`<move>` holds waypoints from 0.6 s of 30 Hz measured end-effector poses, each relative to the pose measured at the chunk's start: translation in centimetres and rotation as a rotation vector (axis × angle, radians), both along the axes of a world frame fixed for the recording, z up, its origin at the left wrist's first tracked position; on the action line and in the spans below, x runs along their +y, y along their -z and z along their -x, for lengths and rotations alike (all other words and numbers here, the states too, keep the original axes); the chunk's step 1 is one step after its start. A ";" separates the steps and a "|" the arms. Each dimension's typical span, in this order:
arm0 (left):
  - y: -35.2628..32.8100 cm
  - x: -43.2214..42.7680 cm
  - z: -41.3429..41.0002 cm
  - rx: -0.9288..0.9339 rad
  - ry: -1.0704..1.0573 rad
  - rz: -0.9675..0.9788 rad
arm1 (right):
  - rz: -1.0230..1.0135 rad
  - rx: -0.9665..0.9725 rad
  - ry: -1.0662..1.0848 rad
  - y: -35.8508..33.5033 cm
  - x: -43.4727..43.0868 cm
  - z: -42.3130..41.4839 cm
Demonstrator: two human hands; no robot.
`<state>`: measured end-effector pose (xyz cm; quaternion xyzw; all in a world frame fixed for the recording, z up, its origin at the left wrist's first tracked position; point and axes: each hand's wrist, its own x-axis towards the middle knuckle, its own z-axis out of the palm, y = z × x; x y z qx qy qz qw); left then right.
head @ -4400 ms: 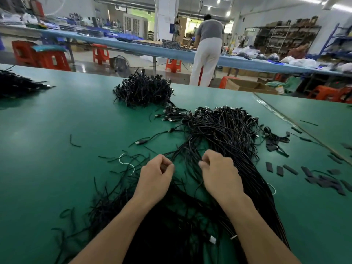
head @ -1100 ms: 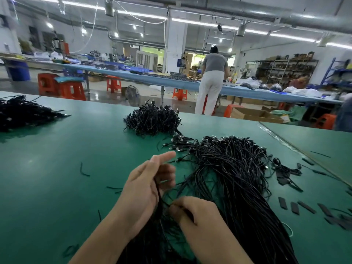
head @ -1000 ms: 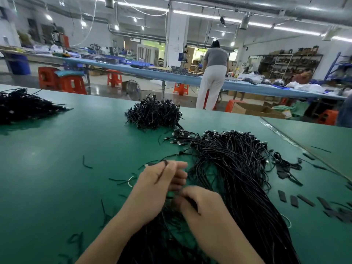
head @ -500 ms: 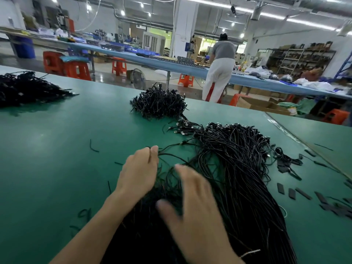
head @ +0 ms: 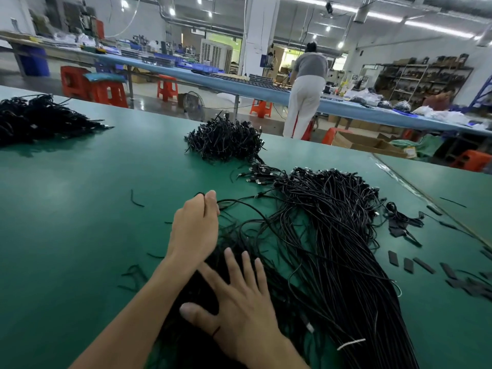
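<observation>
Nearest, the right hand (head: 239,304) lies spread flat on the black cable bundle (head: 346,249), whose long axis runs from 5 o'clock toward 1 o'clock, plug ends pointing away. At its 11 o'clock the left hand (head: 195,227) pinches a single cable (head: 231,201) trailing toward 3 o'clock. At 12 o'clock a tangled pile (head: 226,141) sits on the table (head: 80,209); at 2 o'clock, beyond it, stands an open cardboard box (head: 370,145), contents unclear.

Bright overhead tube lights (head: 436,31); soft glare on table (head: 80,209); wide-angle edge distortion; slight blur.
</observation>
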<state>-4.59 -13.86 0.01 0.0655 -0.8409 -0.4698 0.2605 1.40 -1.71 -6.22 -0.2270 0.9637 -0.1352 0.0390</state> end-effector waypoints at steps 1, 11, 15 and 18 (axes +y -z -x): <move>0.0 0.1 0.0 0.038 0.002 -0.014 | -0.009 -0.003 0.014 0.0 0.3 0.8; 3.1 3.2 -0.3 0.083 0.177 -0.191 | 0.143 -0.107 -0.033 -1.6 2.2 2.7; 3.7 3.0 0.2 -0.019 0.168 -0.189 | 0.398 -0.021 0.068 -5.9 5.3 2.8; 3.5 3.3 -0.2 -0.062 0.303 -0.129 | 0.455 0.249 0.175 -7.8 7.3 3.0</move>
